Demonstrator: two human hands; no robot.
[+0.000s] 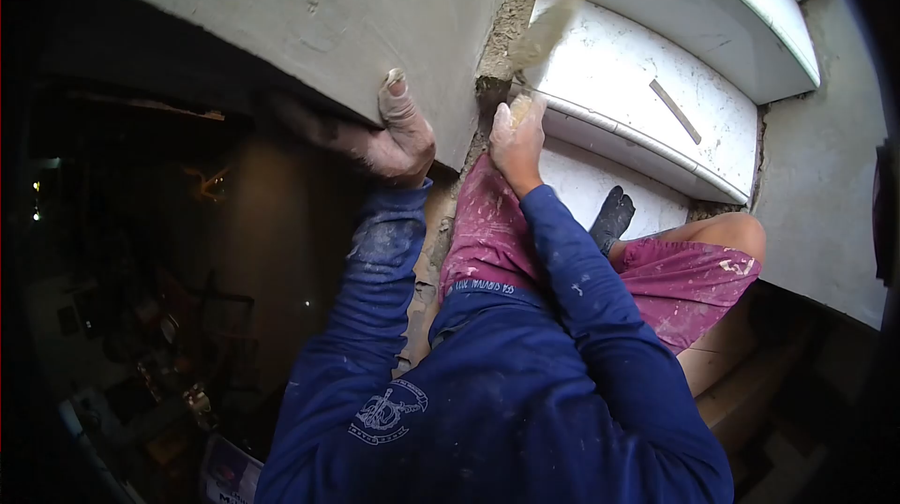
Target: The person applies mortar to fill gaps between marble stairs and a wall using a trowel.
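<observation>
"Right grip [518, 138] closed on something?"

"Yes, a blurred tool [548, 30], by its near end; its blade points far, over the left end of the white step [698, 96], presumably for reach, forearm angled left."

"And the left grip [408, 140]?"

"Thumb on the grey wall [328, 26] (fingers lost in shadow; whether they clasp, I can't tell), wrist bent, probably for balance."

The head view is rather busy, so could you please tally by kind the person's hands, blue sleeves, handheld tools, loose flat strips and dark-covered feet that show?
Hands: 2 (left hand, right hand)
Blue sleeves: 2 (left sleeve, right sleeve)
Handheld tools: 1 (blurred tool)
Loose strips: 1 (flat strip)
Feet: 1 (dark-covered foot)
Total: 7
</observation>
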